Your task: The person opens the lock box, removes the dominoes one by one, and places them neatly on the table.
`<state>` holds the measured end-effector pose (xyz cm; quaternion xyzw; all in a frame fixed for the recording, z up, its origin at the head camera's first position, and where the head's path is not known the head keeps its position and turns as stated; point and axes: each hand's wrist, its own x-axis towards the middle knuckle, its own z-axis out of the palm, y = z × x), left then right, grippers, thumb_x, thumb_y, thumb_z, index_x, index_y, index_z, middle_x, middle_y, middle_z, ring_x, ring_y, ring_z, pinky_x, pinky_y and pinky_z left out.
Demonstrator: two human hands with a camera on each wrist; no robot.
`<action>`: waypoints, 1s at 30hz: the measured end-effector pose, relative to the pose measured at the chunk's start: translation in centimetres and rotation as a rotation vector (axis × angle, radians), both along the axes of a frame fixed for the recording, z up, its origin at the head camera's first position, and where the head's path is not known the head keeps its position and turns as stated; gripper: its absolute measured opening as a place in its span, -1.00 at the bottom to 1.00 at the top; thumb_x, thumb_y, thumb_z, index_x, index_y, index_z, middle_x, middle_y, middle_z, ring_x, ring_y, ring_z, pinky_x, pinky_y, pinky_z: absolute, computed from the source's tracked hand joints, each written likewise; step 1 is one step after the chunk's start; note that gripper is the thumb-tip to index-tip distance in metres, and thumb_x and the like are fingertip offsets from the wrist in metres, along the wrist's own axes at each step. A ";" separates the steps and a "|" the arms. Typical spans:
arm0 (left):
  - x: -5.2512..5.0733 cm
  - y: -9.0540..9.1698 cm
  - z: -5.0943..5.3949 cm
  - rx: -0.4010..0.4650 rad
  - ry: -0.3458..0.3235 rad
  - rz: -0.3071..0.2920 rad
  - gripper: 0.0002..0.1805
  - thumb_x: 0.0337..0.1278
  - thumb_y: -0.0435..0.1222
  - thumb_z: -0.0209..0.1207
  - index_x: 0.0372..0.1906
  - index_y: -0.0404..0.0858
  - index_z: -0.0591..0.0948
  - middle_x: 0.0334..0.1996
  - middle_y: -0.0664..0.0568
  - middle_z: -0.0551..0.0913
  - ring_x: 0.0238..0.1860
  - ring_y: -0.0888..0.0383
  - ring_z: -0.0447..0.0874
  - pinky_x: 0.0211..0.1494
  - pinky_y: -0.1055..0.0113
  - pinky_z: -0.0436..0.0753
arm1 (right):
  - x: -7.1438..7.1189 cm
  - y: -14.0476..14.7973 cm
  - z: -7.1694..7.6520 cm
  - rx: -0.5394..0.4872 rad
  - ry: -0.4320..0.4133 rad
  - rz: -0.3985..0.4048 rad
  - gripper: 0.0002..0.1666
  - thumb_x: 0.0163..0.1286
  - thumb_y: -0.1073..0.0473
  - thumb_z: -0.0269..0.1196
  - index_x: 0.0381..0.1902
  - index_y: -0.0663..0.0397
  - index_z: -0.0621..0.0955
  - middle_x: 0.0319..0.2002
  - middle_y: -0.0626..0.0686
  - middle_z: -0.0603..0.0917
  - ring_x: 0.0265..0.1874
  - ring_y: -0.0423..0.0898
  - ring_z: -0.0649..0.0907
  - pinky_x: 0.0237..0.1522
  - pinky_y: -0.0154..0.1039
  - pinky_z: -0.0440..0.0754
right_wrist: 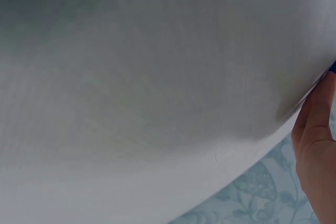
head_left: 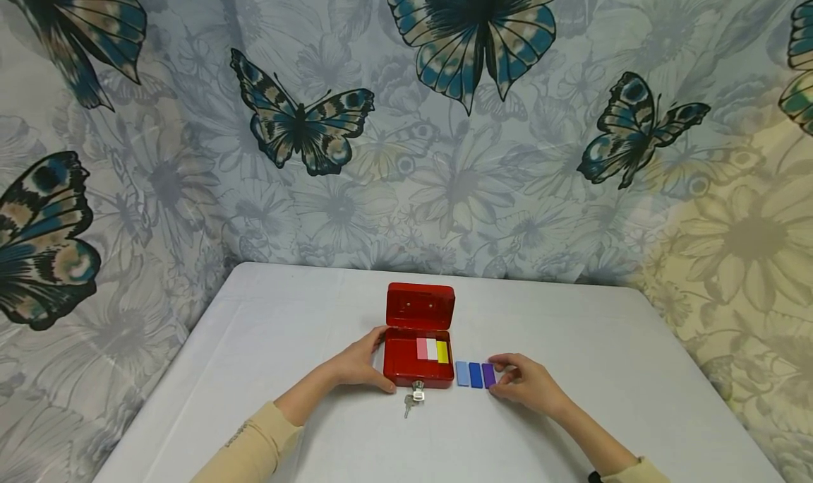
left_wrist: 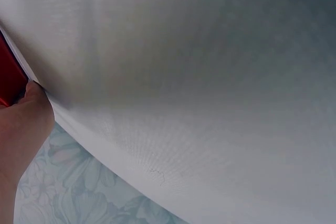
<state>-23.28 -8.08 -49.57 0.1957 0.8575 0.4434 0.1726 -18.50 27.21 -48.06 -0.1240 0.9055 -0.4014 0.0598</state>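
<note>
An open red metal box (head_left: 400, 359) sits on the white table with its lid (head_left: 420, 305) raised. Pink (head_left: 422, 348), white (head_left: 432, 349) and yellow (head_left: 442, 352) pieces lie side by side at its right. My left hand (head_left: 357, 363) grips the box's left side, thumb at the front corner, fingers toward the back. Right of the box lie a light blue piece (head_left: 462, 373), a blue piece (head_left: 475, 375) and a purple piece (head_left: 488, 376). My right hand (head_left: 527, 383) pinches the purple piece at its ends. In the left wrist view my left hand (left_wrist: 23, 129) touches the red box (left_wrist: 9, 74).
A small padlock (head_left: 418, 392) hangs at the box's front, with keys (head_left: 408, 404) lying beside it on the table (head_left: 356, 440). Behind the table's far edge hangs a cloth (head_left: 343, 222) patterned with butterflies and flowers.
</note>
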 end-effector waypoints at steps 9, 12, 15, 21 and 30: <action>0.2 0.0 0.3 0.021 -0.003 -0.003 0.16 -0.32 -0.21 0.57 0.46 -0.23 0.14 0.39 -0.13 0.29 0.39 -0.10 0.25 0.37 0.00 0.37 | 0.4 -0.4 0.4 -0.049 -0.073 -0.099 -0.42 0.10 0.20 0.47 0.09 0.23 0.58 -0.10 0.12 0.63 -0.30 -0.11 0.60 -0.38 -0.38 0.56; 0.2 0.0 0.3 0.024 -0.005 -0.005 0.16 -0.32 -0.21 0.57 0.46 -0.23 0.13 0.39 -0.13 0.29 0.39 -0.10 0.25 0.37 0.00 0.37 | 0.4 -0.6 0.6 -0.068 -0.098 -0.143 -0.45 0.13 0.20 0.45 0.09 0.20 0.59 -0.09 0.11 0.64 -0.28 -0.11 0.61 -0.35 -0.35 0.57; 0.1 -0.1 0.2 0.036 -0.001 -0.011 0.17 -0.33 -0.21 0.57 0.46 -0.24 0.13 0.39 -0.13 0.29 0.39 -0.11 0.25 0.38 0.01 0.35 | 0.2 -0.7 0.6 -0.075 -0.129 -0.192 -0.48 0.16 0.16 0.44 0.08 0.15 0.60 -0.09 0.08 0.65 -0.26 -0.12 0.61 -0.32 -0.34 0.58; 0.0 -0.2 0.0 0.055 -0.003 -0.016 0.17 -0.34 -0.21 0.57 0.45 -0.25 0.14 0.37 -0.12 0.30 0.38 -0.12 0.26 0.38 0.01 0.35 | 0.1 -0.8 0.5 -0.118 -0.165 -0.229 -0.48 0.19 0.13 0.43 0.09 0.17 0.60 -0.07 0.09 0.65 -0.22 -0.10 0.63 -0.25 -0.32 0.63; 0.0 -0.2 0.1 0.061 -0.011 -0.013 0.16 -0.34 -0.21 0.57 0.45 -0.24 0.14 0.37 -0.11 0.30 0.38 -0.12 0.25 0.39 0.01 0.34 | 0.0 -1.3 0.7 -0.247 -0.243 -0.257 -0.46 0.24 0.16 0.39 0.13 0.27 0.55 -0.02 0.14 0.65 -0.16 -0.07 0.63 -0.14 -0.25 0.67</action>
